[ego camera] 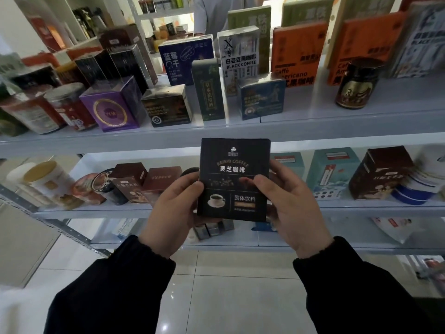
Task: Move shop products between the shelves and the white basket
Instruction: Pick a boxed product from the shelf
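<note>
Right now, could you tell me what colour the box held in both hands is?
Black, the box has white lettering and a coffee-cup picture; seen in the head view.

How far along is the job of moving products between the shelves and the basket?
Done: nothing can be confirmed; the shelves are well stocked and no basket is in view. In hand: the left hand and right hand both hold a black coffee box upright before the shelves. Left: setting that box down, on a shelf or in the basket; which is unclear.
</note>
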